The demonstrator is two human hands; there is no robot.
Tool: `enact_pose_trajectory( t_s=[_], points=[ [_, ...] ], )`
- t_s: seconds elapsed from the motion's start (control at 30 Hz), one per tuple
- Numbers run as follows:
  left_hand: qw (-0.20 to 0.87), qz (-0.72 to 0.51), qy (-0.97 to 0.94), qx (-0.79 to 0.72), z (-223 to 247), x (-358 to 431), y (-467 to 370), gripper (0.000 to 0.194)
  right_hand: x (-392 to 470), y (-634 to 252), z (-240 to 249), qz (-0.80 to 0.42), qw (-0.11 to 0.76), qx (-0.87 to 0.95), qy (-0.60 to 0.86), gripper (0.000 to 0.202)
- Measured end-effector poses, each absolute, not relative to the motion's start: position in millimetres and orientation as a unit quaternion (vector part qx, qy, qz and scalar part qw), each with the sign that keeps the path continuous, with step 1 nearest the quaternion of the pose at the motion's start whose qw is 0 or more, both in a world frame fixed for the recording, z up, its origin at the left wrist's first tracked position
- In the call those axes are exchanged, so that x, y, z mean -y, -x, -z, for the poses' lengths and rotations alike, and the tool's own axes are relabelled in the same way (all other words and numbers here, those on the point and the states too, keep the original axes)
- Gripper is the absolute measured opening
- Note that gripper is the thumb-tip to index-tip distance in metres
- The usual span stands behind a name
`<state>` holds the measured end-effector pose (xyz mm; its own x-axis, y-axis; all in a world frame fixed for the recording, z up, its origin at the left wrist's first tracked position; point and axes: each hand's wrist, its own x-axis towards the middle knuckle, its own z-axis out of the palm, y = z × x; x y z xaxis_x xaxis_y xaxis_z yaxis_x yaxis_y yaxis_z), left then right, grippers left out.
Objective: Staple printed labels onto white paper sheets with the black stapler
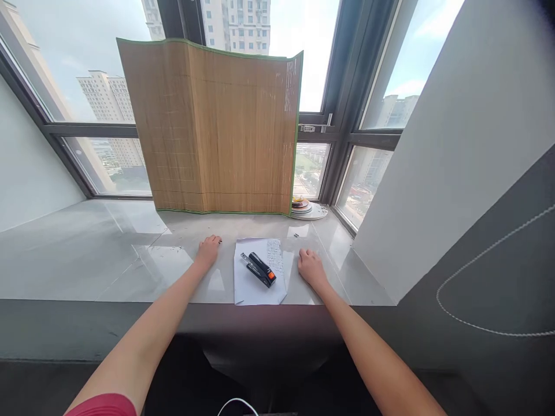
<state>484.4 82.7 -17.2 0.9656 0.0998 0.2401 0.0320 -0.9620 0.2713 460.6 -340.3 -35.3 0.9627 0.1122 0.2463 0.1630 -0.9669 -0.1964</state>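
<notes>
grey windowsill holds papers, stapler.

Sill open leftward; bamboo mat walls the rear; plates, seemingly stacked, crowd the right corner.

A black stapler with an orange patch lies on white paper printed with small grey marks, on a glossy pale grey surface at mid-frame, below a tan bamboo mat edged in green, with a red sleeve at lower left.
</notes>
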Motion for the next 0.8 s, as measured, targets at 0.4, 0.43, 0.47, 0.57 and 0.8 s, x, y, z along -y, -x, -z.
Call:
enact_pose_trajectory(
  t_s=[0.4, 0.43, 0.47, 0.57, 0.8],
  points=[
    [0.122, -0.211, -0.97, -0.005, 30.6, -64.9, -404.6, 0.019, 339.9, -455.3, 30.0, 0.115, 0.11, 0.077, 0.984, 0.02],
    [0.122, -0.204, -0.971, -0.006, 28.8, -62.6, -403.2, 0.018, 340.0, -455.2, 30.1, 0.118, 0.11, 0.079, 0.984, 0.021],
    [0.123, -0.195, -0.973, -0.008, 26.6, -59.6, -402.3, 0.017, 340.0, -455.1, 30.2, 0.121, 0.111, 0.081, 0.983, 0.021],
    [0.155, -0.177, -0.972, -0.026, 17.8, -45.9, -401.2, 0.017, 339.1, -454.8, 30.1, 0.128, 0.119, 0.082, 0.981, 0.02],
    [0.334, -0.244, -0.91, 0.043, 12.0, 0.2, -398.7, 0.023, 342.4, -449.7, 25.4, 0.144, 0.14, 0.111, 0.973, 0.021]
  ],
)
